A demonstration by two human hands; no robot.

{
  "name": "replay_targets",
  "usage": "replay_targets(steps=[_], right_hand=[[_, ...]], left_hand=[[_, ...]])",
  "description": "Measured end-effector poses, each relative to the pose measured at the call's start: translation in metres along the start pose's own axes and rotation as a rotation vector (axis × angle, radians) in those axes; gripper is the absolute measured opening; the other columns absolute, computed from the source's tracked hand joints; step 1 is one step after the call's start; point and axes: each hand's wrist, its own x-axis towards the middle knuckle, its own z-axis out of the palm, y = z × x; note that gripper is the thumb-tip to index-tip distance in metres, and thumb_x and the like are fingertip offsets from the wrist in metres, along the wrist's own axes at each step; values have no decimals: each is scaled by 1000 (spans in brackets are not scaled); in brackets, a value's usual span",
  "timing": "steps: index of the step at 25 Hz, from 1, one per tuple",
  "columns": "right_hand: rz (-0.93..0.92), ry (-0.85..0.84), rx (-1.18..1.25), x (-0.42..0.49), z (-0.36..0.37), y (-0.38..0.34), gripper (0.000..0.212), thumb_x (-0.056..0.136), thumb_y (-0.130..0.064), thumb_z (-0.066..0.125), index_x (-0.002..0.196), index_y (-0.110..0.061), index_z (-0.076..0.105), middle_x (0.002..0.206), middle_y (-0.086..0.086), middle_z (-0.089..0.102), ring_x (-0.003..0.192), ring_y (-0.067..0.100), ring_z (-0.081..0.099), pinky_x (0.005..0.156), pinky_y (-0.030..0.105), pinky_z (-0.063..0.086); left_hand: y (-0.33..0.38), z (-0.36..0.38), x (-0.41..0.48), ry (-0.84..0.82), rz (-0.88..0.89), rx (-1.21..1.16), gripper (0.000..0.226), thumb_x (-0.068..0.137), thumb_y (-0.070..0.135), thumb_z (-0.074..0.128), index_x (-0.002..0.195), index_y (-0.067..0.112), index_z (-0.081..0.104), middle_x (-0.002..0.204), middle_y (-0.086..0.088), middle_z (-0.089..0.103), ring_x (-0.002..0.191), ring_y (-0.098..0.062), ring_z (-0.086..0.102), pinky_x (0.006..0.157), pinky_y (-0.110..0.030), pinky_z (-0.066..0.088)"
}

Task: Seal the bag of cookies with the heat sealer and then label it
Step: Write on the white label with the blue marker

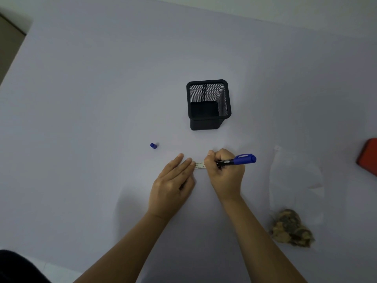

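A small white label [199, 165] with printed lines lies flat on the table between my hands. My left hand [173, 184] presses its left end with straight fingers. My right hand [224, 170] grips a black marker [234, 160] with a blue end, its tip down on the label under my fingers. The marker's blue cap [153, 145] lies apart to the upper left. A clear plastic bag [295, 180] lies flat at the right, with brown cookies [290, 227] bunched at its near end.
A black mesh pen holder [208, 105] stands behind my hands. A red object [368, 155] sits at the right edge of the view, partly cut off. The pale table [102, 78] spreads out to the left and back.
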Motion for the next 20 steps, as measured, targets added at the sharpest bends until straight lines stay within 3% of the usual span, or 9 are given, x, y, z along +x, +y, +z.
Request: replay_targets(steps=[5, 8, 13, 16, 18, 20], right_hand=[[21, -1, 0, 0, -1, -2, 37, 86, -16, 54, 54, -1, 42, 45, 10, 41, 45, 20, 37, 43, 25, 34], [86, 41, 36, 2, -3, -5, 36, 86, -17, 54, 54, -4, 42, 45, 7, 41, 45, 17, 39, 44, 19, 35], [569, 136, 480, 24, -22, -22, 40, 91, -5, 53, 55, -16, 41, 44, -7, 46, 42, 3, 40, 45, 15, 38], [740, 151, 780, 34, -40, -34, 40, 94, -22, 50, 55, -17, 45, 45, -9, 45, 41, 2, 38, 41, 12, 33], [737, 79, 751, 35, -47, -43, 34, 85, -42, 48, 62, -17, 51, 52, -8, 51, 44, 3, 41, 45, 11, 38], [731, 23, 690, 32, -51, -51, 34, 77, -47, 48, 70, -15, 55, 59, -8, 58, 50, 3, 50, 52, 11, 45]], left_hand=[[1, -1, 0, 2, -5, -18, 25, 89, 17, 58, 106, 5, 71, 113, -5, 68, 119, -20, 56, 101, -30, 46], [2, -1, 1, -12, -11, -31, 24, 87, 15, 59, 107, 6, 71, 114, -4, 67, 119, -21, 56, 103, -28, 44], [8, -10, 5, 53, -54, -136, 25, 85, 8, 64, 109, 4, 69, 116, -5, 65, 116, -18, 59, 98, -31, 48], [16, -27, 13, 173, -111, -147, 25, 86, 7, 61, 109, -1, 66, 115, -9, 64, 106, -18, 60, 93, -28, 50], [16, -43, 27, 261, -189, -71, 29, 85, 6, 60, 113, -1, 64, 116, -14, 64, 100, -18, 58, 91, -18, 45], [7, -58, 43, 206, -358, 20, 42, 88, 13, 60, 128, 6, 54, 130, -15, 55, 104, -18, 52, 91, -11, 36]])
